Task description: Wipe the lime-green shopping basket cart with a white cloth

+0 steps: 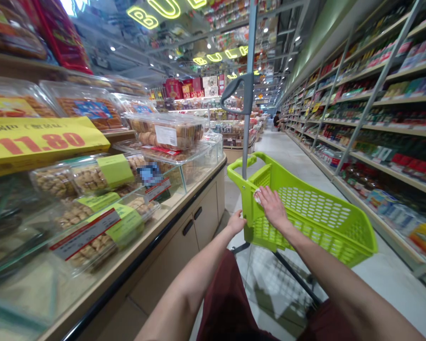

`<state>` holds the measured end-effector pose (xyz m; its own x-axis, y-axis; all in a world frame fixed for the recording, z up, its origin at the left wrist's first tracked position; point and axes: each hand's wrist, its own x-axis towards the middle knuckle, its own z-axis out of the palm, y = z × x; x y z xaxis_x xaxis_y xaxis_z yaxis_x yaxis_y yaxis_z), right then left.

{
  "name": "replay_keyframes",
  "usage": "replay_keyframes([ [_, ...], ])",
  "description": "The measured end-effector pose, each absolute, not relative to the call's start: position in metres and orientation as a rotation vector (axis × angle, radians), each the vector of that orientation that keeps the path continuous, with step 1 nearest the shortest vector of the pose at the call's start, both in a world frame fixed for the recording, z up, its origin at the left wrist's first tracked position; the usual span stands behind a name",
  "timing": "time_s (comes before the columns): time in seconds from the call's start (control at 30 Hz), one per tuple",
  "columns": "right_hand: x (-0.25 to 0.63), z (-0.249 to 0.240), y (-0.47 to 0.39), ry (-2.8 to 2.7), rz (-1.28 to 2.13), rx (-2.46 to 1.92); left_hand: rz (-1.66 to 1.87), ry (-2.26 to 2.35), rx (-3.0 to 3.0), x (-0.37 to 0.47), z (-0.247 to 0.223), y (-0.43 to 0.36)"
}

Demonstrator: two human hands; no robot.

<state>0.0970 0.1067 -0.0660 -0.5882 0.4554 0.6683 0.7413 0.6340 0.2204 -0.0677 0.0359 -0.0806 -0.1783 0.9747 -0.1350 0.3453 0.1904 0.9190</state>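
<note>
A lime-green plastic shopping cart [312, 203] with perforated sides stands in front of me, a grey upright pole with a handle [247, 94] rising from its near left end. My right hand [270, 203] lies on the cart's near side, pressing a crumpled white tissue or cloth [258, 195] against the green plastic. Low on the cart's left end, my left hand [237, 222] touches the edge, its fingers bent around it.
On the left runs a glass-edged counter [202, 184] with packed baked goods [166, 130] and a yellow price sign [46, 142]. Stocked shelves [386, 94] line the right. Far down the tiled aisle is a crouching person [277, 121].
</note>
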Motion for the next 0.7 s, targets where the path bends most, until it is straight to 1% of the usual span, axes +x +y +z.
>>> replay_keyframes([
  [0.07,0.099,-0.072,0.107,-2.352,-0.723,-0.909,0.939,1.749,1.348,-0.069,-0.080,0.033],
  [0.2,0.110,-0.121,0.093,-2.513,-0.765,-0.878,0.844,1.811,1.529,-0.062,-0.081,0.026],
  [0.27,0.116,-0.137,0.085,-2.540,-0.748,-0.886,0.791,1.837,1.630,-0.056,-0.083,0.023],
  [0.33,0.119,-0.133,0.081,-2.530,-0.727,-0.870,0.688,1.900,1.787,-0.048,-0.085,0.022],
  [0.43,0.125,-0.102,0.080,-2.390,-0.699,-0.916,0.537,1.978,2.032,-0.036,-0.085,0.021],
  [0.53,0.140,-0.086,0.081,-2.283,-0.683,-1.020,0.510,1.944,2.137,-0.024,-0.082,0.018],
  [0.6,0.156,-0.100,0.077,-2.341,-0.673,-1.032,0.503,1.910,2.181,-0.017,-0.080,0.015],
  [0.7,0.181,-0.139,0.068,-2.456,-0.662,-1.012,0.475,1.854,2.251,-0.008,-0.078,0.013],
])
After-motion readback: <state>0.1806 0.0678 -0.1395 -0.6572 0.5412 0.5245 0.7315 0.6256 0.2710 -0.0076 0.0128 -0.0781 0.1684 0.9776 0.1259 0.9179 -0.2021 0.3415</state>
